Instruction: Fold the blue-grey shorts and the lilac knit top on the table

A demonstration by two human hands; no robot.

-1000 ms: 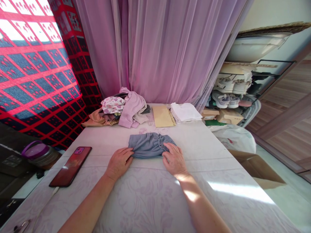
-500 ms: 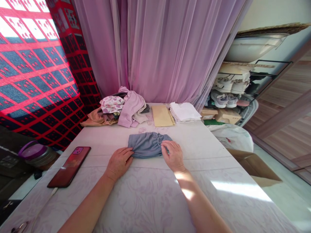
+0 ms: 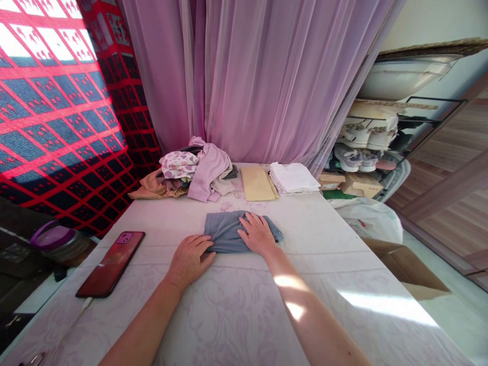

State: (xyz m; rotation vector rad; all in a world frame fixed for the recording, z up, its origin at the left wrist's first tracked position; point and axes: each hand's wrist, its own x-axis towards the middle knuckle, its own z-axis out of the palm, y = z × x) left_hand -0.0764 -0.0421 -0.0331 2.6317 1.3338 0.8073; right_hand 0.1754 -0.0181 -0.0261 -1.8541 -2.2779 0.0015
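A folded blue-grey garment (image 3: pixel 229 235) with a gathered, elastic-looking band at its right end lies flat on the patterned tablecloth (image 3: pixel 224 310). Whether it is shorts or trousers I cannot tell. My right hand (image 3: pixel 257 233) rests on the cloth near that band, palm down, with its fingers spread. At the garment's left edge, my left hand (image 3: pixel 192 259) lies with fingers stretched out, their tips touching the fabric and the thumb apart. Both palms cover small parts of the garment or the table.
Behind the garment are a heap of mixed clothes (image 3: pixel 206 173), a folded yellow cloth (image 3: pixel 257 184) and folded white cloths (image 3: pixel 294 178). A red phone (image 3: pixel 110 264) with a charging cable lies at left. Beyond the table's right edge stand a cardboard box (image 3: pixel 407 267) and shoe rack (image 3: pixel 362 147).
My right hand has moved from the gathered end onto the middle-right of the garment, and its fingers have spread. The fabric looks smoother, with the band lying flatter. My left hand stays at the left edge.
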